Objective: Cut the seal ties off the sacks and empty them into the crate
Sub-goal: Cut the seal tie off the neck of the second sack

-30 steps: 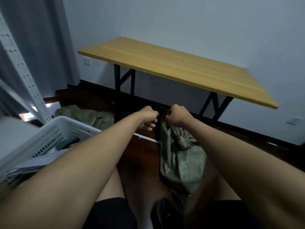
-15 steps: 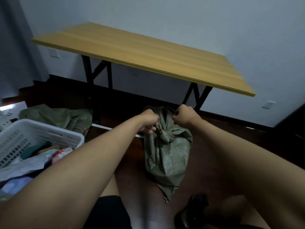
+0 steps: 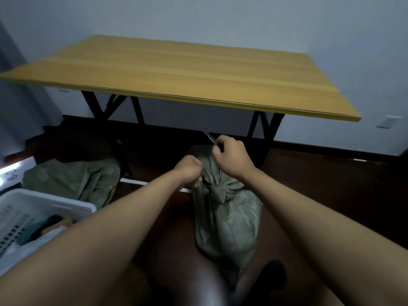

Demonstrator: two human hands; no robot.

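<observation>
Sack: your tied olive-green woven sack (image 3: 225, 221) stood on the dark floor, centre, long axis upright, knot up.
Left hand: your left hand (image 3: 189, 173) gripped its neck.
Right hand: your right hand (image 3: 231, 157) held a thin blade (image 3: 210, 137) pointing far-left.
Crate: white plastic crate (image 3: 50, 202), near left.

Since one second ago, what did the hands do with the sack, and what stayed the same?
The right hand, gripping a thin blade, rose from the knot toward the sack's top. The left hand kept gripping the neck of the green sack, which is still knotted. The white crate and the other sacks stayed put.
</observation>
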